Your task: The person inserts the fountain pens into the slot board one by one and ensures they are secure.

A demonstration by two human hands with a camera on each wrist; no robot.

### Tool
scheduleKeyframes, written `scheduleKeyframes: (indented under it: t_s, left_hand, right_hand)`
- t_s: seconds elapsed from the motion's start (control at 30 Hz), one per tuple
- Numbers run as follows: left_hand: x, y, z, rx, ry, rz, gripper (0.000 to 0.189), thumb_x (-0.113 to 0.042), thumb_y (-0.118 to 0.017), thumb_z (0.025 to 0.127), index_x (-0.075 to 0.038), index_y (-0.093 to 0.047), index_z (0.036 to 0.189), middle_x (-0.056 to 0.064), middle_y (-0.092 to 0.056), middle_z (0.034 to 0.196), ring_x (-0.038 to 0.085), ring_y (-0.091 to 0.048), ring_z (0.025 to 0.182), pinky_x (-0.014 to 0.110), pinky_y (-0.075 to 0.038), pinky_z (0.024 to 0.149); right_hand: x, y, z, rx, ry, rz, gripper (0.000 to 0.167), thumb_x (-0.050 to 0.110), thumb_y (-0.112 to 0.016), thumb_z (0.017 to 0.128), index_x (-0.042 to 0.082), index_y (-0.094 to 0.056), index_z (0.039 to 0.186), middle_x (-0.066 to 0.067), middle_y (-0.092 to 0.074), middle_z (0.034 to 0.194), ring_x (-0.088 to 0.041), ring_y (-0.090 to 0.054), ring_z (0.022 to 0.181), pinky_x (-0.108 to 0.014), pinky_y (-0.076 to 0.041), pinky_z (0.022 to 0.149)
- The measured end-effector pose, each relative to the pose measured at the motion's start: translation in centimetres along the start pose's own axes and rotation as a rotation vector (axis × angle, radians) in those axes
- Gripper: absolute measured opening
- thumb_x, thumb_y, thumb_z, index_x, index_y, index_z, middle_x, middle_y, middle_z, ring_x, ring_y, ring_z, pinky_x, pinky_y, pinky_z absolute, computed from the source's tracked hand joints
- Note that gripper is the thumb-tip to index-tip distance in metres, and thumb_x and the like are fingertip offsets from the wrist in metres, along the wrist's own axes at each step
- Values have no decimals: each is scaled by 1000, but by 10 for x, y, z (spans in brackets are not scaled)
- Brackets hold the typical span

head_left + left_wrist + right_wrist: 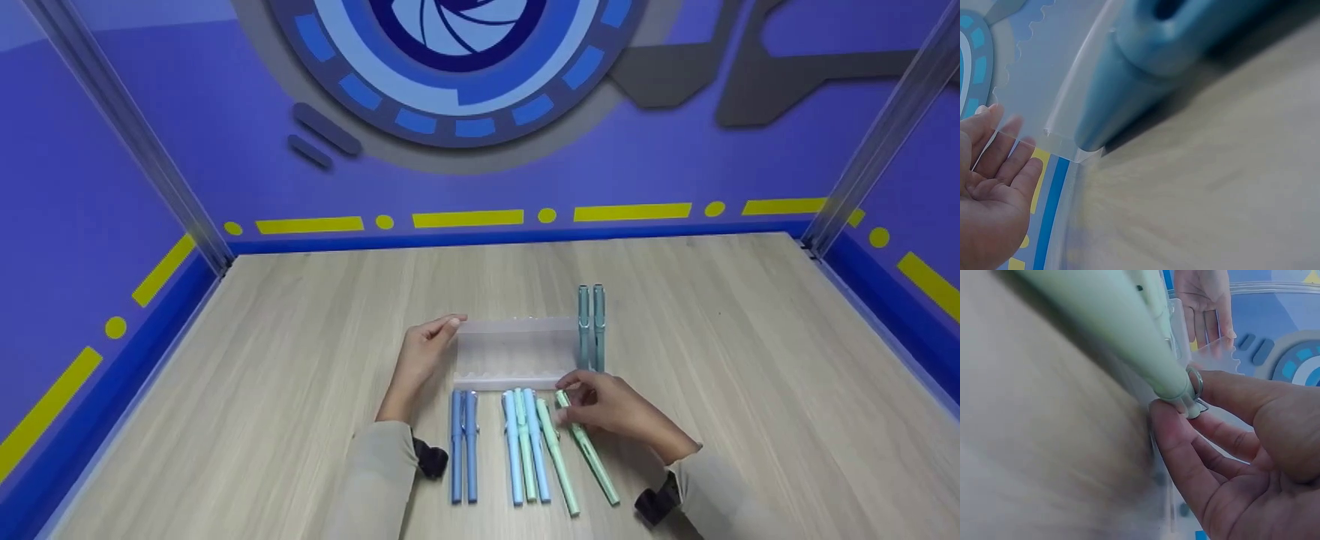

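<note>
In the head view my left hand [424, 358] pinches the upper left corner of a clear plastic pen rack [517, 352] between thumb and fingers. The left wrist view shows the rack's notched edge beside those fingers. My right hand [611, 405] pinches the capped end of a light green pen [596, 465] near the rack's front right corner; its other end slants toward me. In the right wrist view thumb and index finger close round the pen's clip end [1185, 396]. Two teal pens [591, 326] stand side by side at the rack's right end.
Left of the held pen lies another green pen [559, 461]. Beside it are two light blue pens [513, 450] with a green one [525, 457] between them. Two dark blue pens [463, 450] lie further left. A blue patterned wall [525, 180] closes off the table's back.
</note>
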State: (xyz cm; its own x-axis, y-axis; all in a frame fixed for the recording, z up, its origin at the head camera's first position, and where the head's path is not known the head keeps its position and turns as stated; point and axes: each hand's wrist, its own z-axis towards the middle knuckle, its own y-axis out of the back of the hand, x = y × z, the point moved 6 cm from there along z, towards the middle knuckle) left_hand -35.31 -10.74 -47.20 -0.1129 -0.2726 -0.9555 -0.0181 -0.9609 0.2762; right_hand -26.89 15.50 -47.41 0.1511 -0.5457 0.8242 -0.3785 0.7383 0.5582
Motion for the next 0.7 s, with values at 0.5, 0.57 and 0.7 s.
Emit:
scheduleKeyframes:
  t_s: [0.5, 0.57, 0.7]
  left_hand:
    - [0, 0, 0, 2, -3, -10, 33, -32, -57, 97, -8, -69, 118, 8, -65, 127, 24, -56, 126, 39, -44, 108]
    - [0, 0, 0, 2, -5, -16, 34, -32, -57, 97, -8, -69, 118, 8, -65, 127, 24, -56, 126, 39, -44, 108]
    - [-2, 0, 0, 3, -24, -23, 35, -31, -56, 97, -6, -68, 118, 10, -64, 128, 26, -54, 127, 41, -43, 109]
  right_hand:
    - [13, 16, 1, -33, 20, 16, 38, 18, -76, 83, 4, -62, 114, -7, -65, 88, -16, -59, 77, -25, -52, 61]
    - [14, 18, 2, -37, 7, 27, 38, 17, -76, 82, 4, -62, 115, -8, -65, 88, -16, -59, 75, -28, -54, 60]
    - [19, 23, 2, -42, 12, 39, 41, 14, -76, 82, 2, -61, 118, -9, -65, 89, -16, -61, 73, -29, -56, 59]
